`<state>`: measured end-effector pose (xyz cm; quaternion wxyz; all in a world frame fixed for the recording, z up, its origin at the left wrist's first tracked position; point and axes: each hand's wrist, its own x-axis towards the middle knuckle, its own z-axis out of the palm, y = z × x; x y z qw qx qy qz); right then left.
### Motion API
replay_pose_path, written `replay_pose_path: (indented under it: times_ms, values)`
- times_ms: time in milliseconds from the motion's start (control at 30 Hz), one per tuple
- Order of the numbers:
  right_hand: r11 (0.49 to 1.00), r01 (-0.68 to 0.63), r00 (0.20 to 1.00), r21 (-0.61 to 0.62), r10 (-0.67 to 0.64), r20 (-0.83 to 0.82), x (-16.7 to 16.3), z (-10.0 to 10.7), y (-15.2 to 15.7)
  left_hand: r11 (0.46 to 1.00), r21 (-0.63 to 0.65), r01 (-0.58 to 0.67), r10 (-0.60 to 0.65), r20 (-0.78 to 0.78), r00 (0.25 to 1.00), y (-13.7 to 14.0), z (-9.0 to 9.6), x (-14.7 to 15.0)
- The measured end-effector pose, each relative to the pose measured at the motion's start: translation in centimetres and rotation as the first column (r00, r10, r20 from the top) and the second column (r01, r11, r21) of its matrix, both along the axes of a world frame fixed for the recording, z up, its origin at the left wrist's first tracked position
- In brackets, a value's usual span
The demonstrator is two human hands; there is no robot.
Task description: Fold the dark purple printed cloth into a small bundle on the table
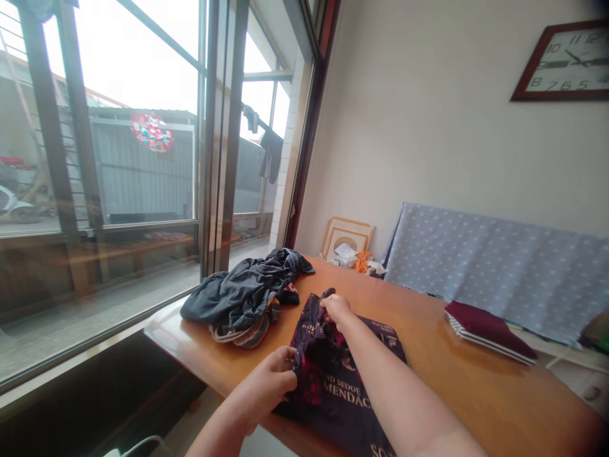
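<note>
A dark printed garment [349, 400] with pale lettering and pink-red patches lies on the wooden table in front of me, partly folded over on itself. My left hand [280, 374] pinches its near left edge between thumb and fingers. Farther up, my right hand [337, 310] grips a bunched part of the same cloth near its far edge. My right forearm crosses over the garment and hides part of its right side. The exact kind of garment cannot be made out.
A heap of dark clothes [238, 295] sits at the table's left end, beside the window. On the right is a folded stack of cloth, maroon on top [492, 330]. The wooden table [423, 343] meets a wall side with a blue dotted cover [485, 254] and papers [346, 255].
</note>
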<state>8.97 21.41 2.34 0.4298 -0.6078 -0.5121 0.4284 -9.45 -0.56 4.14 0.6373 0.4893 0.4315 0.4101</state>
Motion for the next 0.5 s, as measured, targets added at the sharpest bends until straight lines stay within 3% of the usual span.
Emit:
replay_pose_path:
  times_ms: [167, 300, 367, 500]
  values:
    - [0.998, -0.057, 0.993, -0.005, 0.057, 0.105, -0.7, -1.2, 0.0, 0.995, 0.075, -0.071, 0.075, -0.06, 0.995, 1.6, -1.6, 0.2]
    - [0.998, -0.047, 0.965, 0.036, 0.036, 0.258, 0.6, -1.2, 0.2, 0.968, 0.213, -0.131, 0.19, -0.283, 0.94, 2.4, -2.6, 0.7]
    - [0.997, -0.021, 0.926, 0.08, -0.011, 0.378, 2.2, -0.9, 0.3, 0.944, 0.309, -0.113, 0.255, -0.468, 0.846, 2.3, -2.5, 0.9]
    - [0.991, -0.003, 0.775, 0.133, -0.082, 0.627, 6.5, -0.5, 0.1, 0.894, 0.448, -0.035, 0.391, -0.738, 0.549, 1.5, -1.8, 1.0]
